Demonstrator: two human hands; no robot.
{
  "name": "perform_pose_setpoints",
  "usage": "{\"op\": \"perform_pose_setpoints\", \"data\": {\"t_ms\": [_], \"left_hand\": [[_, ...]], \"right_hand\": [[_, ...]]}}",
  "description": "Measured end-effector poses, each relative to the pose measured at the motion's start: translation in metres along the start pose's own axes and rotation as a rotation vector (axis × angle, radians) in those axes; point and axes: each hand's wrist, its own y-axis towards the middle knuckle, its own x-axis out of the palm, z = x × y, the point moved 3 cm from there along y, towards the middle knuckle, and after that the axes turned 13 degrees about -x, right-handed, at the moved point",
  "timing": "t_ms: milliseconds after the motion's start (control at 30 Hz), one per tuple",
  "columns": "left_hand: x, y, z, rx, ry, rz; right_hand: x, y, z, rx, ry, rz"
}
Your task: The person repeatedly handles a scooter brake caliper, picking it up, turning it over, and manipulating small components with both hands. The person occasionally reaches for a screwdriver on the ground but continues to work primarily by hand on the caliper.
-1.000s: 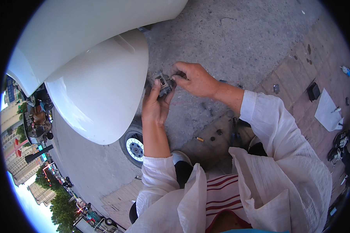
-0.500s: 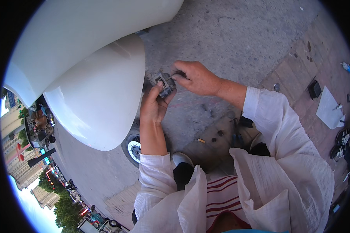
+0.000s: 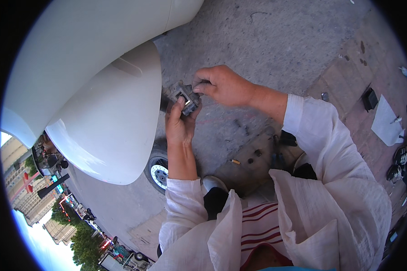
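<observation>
The part (image 3: 191, 98) seems dark grey, the undershirt (image 3: 261, 225) red-striped.

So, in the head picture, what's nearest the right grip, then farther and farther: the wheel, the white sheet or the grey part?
1. Grey part, just left of the right grip.
2. Wheel, lower left.
3. White sheet, far over on the right.

An outdoor roadside, with paving (image 3: 341, 88), trees (image 3: 87, 244), tall buildings (image 3: 31, 204) and street vehicles (image 3: 130, 259).
</observation>
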Motion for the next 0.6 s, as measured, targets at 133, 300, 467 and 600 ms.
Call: {"op": "perform_pose_setpoints", "data": {"t_ms": [133,300,467,600], "left_hand": [[0.002,0.001,-0.001,0.008,-0.016,0.001],[-0.001,0.003,-0.002,-0.005,-0.063,-0.047],[0.002,0.005,-0.001,-0.039,-0.089,-0.103],[0.006,0.002,0.000,-0.044,-0.100,-0.133]], "right_hand": [[0.004,0.002,0.004,-0.007,-0.056,-0.038],[0.010,0.005,-0.001,0.084,-0.080,-0.056],[0.014,0.005,0.000,0.094,-0.042,0.012],[0.012,0.005,0.000,0.053,-0.100,0.032]]}}
